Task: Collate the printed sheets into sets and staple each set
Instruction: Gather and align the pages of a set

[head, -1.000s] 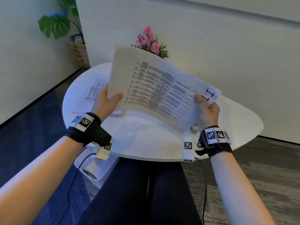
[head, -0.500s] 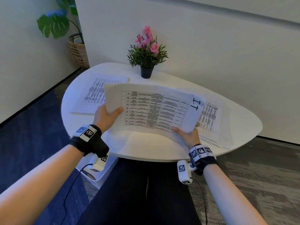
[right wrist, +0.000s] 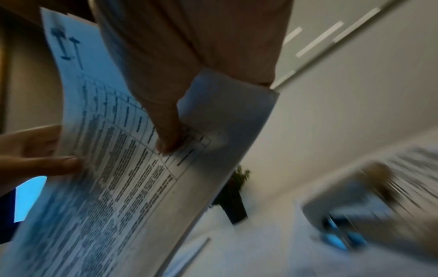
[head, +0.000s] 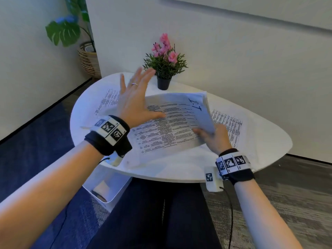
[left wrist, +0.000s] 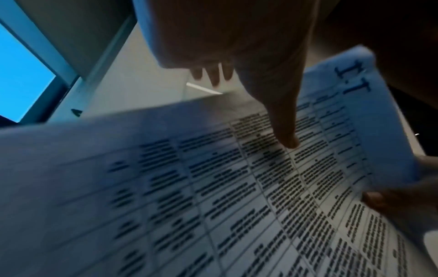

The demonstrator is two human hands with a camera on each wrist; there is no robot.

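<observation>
Right hand pinches right edge of printed sheets w/ "I.T" heading, lifted off white table. Left hand released, fingers spread above sheets.

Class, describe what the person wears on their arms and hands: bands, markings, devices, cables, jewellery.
Bare forearms, no sleeves. Each wrist has a black band with white square-code tags; the right band matches. A white tagged camera unit hangs below the right wrist, trailing a black cable. The left hand wears a ring.

Left of the flower pot I see bare table; nearer me, printed sheets cover it.
</observation>
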